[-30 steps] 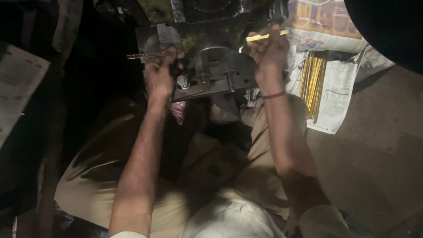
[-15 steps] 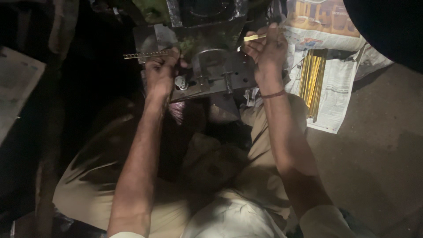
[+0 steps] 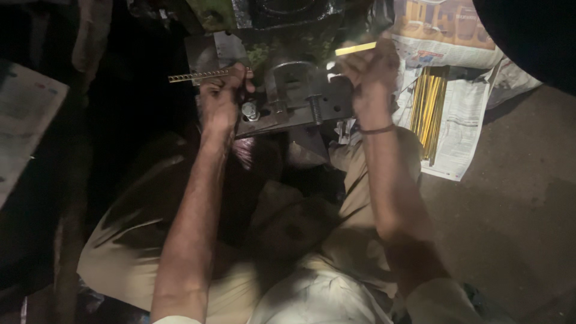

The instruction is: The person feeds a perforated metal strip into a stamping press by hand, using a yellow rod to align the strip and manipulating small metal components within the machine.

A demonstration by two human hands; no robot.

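My left hand (image 3: 221, 102) grips a thin metal strip with a row of punched holes (image 3: 195, 75); the strip sticks out to the left of my fist. My right hand (image 3: 373, 75) holds a plain yellow strip (image 3: 355, 48) whose end points left toward the machine. Between my hands sits a dark metal press (image 3: 294, 96) with a grey clamp plate, a bolt and a nut. Both hands rest against the press's front plate. I sit with my knees under it.
A bundle of yellow strips (image 3: 427, 111) lies on spread newspaper (image 3: 459, 126) to the right of my right arm. Bare concrete floor (image 3: 516, 210) spreads at lower right. A pale sheet (image 3: 24, 132) lies at far left. The area around the press is dark.
My left hand with the punched strip has shifted slightly right. My right hand dipped its yellow strip toward the press, and now holds it raised again.
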